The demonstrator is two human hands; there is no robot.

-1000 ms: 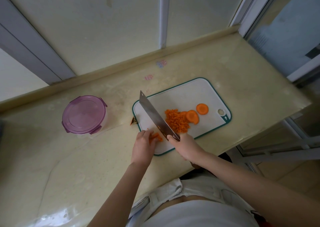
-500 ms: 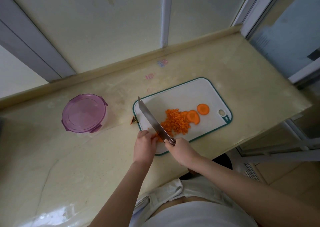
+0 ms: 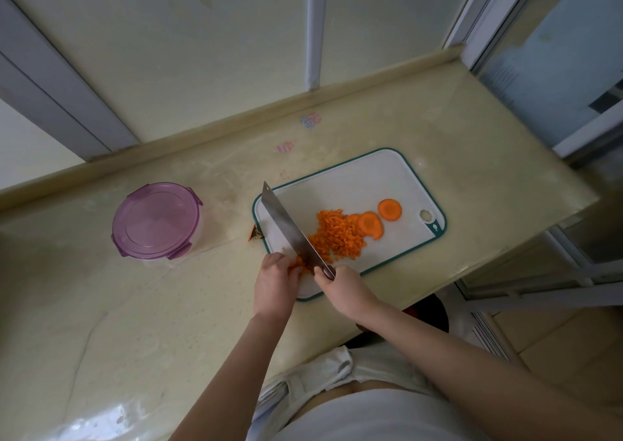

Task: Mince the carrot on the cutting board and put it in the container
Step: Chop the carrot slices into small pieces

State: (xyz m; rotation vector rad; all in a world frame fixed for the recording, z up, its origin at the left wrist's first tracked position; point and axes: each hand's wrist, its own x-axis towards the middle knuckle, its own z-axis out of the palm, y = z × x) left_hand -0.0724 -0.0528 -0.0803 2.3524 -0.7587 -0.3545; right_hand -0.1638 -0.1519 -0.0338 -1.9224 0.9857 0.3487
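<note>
A white cutting board with a teal rim point(image 3: 357, 177) lies on the counter. On it sits a pile of minced carrot point(image 3: 337, 235), with two round carrot slices point(image 3: 389, 209) to its right. My right hand point(image 3: 344, 289) grips the handle of a cleaver point(image 3: 290, 228), whose blade rests on the board left of the pile. My left hand point(image 3: 274, 280) presses a small bunch of carrot pieces point(image 3: 301, 264) against the blade's left side at the board's near left corner. A round container with a purple lid point(image 3: 156, 220), shut, stands left of the board.
A carrot end scrap point(image 3: 255, 233) lies on the counter just left of the board. The beige counter point(image 3: 135, 306) ends at a wall behind and drops off at the right and near edges. Pink and blue stickers point(image 3: 310, 119) mark the counter's back.
The cleaver has shifted left, away from the pile toward my left hand, and its blade now rests lower on the board. My left hand has stayed on the small bunch.
</note>
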